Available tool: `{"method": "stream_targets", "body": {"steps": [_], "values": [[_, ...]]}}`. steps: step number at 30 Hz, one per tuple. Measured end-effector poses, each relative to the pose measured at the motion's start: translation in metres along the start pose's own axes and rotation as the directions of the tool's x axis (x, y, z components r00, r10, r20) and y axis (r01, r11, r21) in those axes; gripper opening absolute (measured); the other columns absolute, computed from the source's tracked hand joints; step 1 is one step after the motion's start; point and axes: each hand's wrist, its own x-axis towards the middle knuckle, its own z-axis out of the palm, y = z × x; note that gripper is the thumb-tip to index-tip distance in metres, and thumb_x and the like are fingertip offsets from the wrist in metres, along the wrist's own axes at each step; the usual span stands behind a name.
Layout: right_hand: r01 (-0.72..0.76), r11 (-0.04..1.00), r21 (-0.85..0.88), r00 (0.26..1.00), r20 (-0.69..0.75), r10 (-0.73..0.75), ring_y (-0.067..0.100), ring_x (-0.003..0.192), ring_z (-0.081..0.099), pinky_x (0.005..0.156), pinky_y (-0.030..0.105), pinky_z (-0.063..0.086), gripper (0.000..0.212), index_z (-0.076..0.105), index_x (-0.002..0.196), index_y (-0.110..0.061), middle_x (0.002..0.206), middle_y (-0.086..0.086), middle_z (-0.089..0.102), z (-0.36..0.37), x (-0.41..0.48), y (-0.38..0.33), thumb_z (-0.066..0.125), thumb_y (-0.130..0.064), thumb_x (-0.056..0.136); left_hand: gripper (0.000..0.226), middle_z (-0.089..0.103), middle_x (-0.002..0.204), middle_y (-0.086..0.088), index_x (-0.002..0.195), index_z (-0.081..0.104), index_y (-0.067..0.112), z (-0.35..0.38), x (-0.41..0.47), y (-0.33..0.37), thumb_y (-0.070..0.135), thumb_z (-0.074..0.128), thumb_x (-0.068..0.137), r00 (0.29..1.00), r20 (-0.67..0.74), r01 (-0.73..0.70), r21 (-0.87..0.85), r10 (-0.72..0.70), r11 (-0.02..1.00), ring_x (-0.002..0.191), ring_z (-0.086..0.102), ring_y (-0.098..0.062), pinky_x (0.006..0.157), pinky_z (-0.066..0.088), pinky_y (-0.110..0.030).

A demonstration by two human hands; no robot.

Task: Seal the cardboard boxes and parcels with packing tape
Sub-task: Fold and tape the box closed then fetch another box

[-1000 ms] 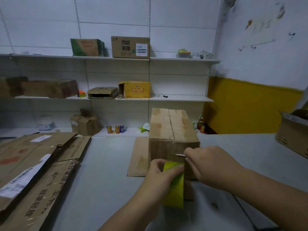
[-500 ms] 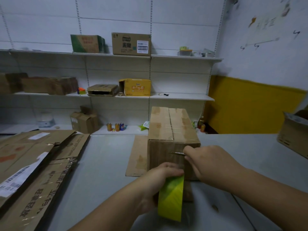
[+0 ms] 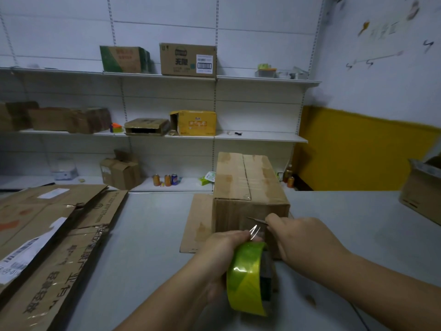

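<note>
A closed brown cardboard box (image 3: 245, 180) stands on the grey table (image 3: 148, 237), clear tape running along its top seam. My left hand (image 3: 224, 254) grips a yellow-green tape roll (image 3: 245, 280) held on edge just in front of the box's near face. A shiny strip of clear tape stretches from the roll up toward the box. My right hand (image 3: 305, 240) holds a thin metal blade (image 3: 256, 220) whose tip points left against the box's near face, right above the stretched tape.
Flattened cardboard sheets (image 3: 47, 240) cover the table's left side, and one flat piece (image 3: 198, 223) lies under the box. Another open box (image 3: 422, 189) sits at the right edge. Wall shelves behind hold cartons (image 3: 188, 59) and drink cans (image 3: 167, 180).
My left hand pulled the tape roll down and toward me, away from the box face, drawing the tape taut. My right hand with the blade stayed nearly still.
</note>
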Motion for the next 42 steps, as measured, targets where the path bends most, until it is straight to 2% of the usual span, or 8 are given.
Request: {"method": "stream_targets", "body": {"steps": [7, 12, 16, 22, 26, 32, 37, 42], "values": [[-0.016, 1.0, -0.024, 0.996, 0.086, 0.018, 0.015, 0.027, 0.04, 0.048, 0.016, -0.008, 0.022, 0.051, 0.072, -0.021, 0.041, 0.003, 0.046, 0.001, -0.009, 0.01, 0.064, -0.018, 0.054, 0.025, 0.07, 0.099, -0.022, 0.08, 0.077, 0.005, 0.002, 0.001, 0.006, 0.016, 0.056, 0.092, 0.999, -0.035, 0.004, 0.034, -0.002, 0.999, 0.082, 0.065, -0.03, 0.074, 0.053, -0.033], [-0.02, 1.0, -0.024, 0.996, 0.088, 0.022, 0.016, 0.028, 0.041, 0.039, 0.02, -0.001, 0.03, 0.053, 0.071, -0.021, 0.042, -0.001, 0.047, 0.0, -0.016, 0.017, 0.075, -0.016, 0.052, 0.033, 0.071, 0.074, -0.012, 0.067, 0.077, 0.01, 0.004, 0.001, 0.006, 0.014, 0.056, 0.091, 0.999, -0.034, -0.002, 0.029, 0.003, 1.0, 0.062, 0.065, -0.022, 0.059, 0.054, -0.025], [-0.006, 0.998, 0.07, 1.0, -0.029, 0.008, 0.015, 0.03, 0.041, 0.039, 0.016, 0.003, 0.006, 0.056, 0.076, -0.019, 0.045, -0.001, 0.05, -0.007, -0.019, 0.019, 0.051, -0.019, 0.076, 0.023, 0.07, 0.086, -0.019, 0.089, 0.074, 0.002, 0.007, -0.001, 0.007, 0.016, 0.055, 0.092, 0.997, -0.071, -0.005, 0.075, 0.01, 0.997, 0.069, 0.065, -0.025, 0.063, 0.053, -0.027], [0.004, 1.0, -0.004, 0.998, -0.057, -0.004, 0.019, 0.029, 0.042, 0.036, 0.021, 0.021, 0.028, 0.054, 0.064, -0.018, 0.046, -0.001, 0.049, -0.017, 0.006, -0.001, 0.04, -0.029, 0.086, 0.021, 0.069, 0.084, -0.015, 0.081, 0.072, 0.006, 0.013, -0.007, 0.007, 0.015, 0.056, 0.092, 0.989, -0.127, -0.065, 0.131, 0.082, 0.989, 0.071, 0.067, -0.022, 0.066, 0.052, -0.025], [0.057, 0.995, -0.086, 0.995, 0.085, -0.049, 0.019, 0.026, 0.04, 0.042, 0.017, 0.002, 0.029, 0.052, 0.058, -0.017, 0.041, 0.002, 0.047, -0.022, 0.021, -0.008, 0.077, -0.027, 0.069, 0.033, 0.067, 0.08, -0.02, 0.062, 0.073, 0.008, 0.016, -0.013, 0.006, 0.009, 0.056, 0.09, 0.973, -0.165, -0.127, 0.198, 0.161, 0.972, 0.08, 0.063, -0.026, 0.074, 0.046, -0.034], [0.129, 0.984, -0.126, 0.907, 0.416, -0.066, 0.026, 0.086, 0.063, 0.045, 0.028, 0.02, 0.014, 0.042, 0.11, -0.019, 0.102, 0.003, 0.063, -0.044, 0.028, -0.006, 0.038, -0.023, 0.097, 0.038, 0.068, 0.063, -0.005, 0.057, 0.075, 0.022, 0.019, -0.022, 0.008, 0.012, 0.057, 0.089, 0.973, -0.17, -0.129, 0.148, 0.154, 0.981, 0.067, 0.063, -0.021, 0.067, 0.047, -0.03], [0.15, 0.984, -0.101, 0.877, 0.474, -0.085, 0.025, 0.091, 0.062, 0.045, 0.027, 0.02, 0.023, 0.039, 0.115, -0.019, 0.104, 0.003, 0.062, -0.048, 0.03, -0.003, 0.047, -0.03, 0.096, 0.035, 0.068, 0.061, -0.006, 0.062, 0.075, 0.01, 0.015, -0.029, 0.011, 0.008, 0.054, 0.09, 0.987, -0.102, -0.115, 0.094, 0.125, 0.989, 0.05, 0.063, -0.013, 0.049, 0.048, -0.018], [0.126, 0.989, -0.075, 0.886, 0.458, -0.078, 0.022, 0.071, 0.046, 0.045, 0.026, 0.022, 0.022, 0.039, 0.116, -0.019, 0.103, 0.003, 0.061, -0.051, 0.031, -0.003, 0.045, -0.026, 0.096, 0.036, 0.069, 0.07, -0.011, 0.061, 0.075, 0.01, 0.011, -0.029, 0.013, 0.01, 0.054, 0.09, 0.996, -0.056, -0.063, 0.062, 0.066, 0.996, 0.056, 0.064, -0.02, 0.057, 0.051, -0.024]]}}
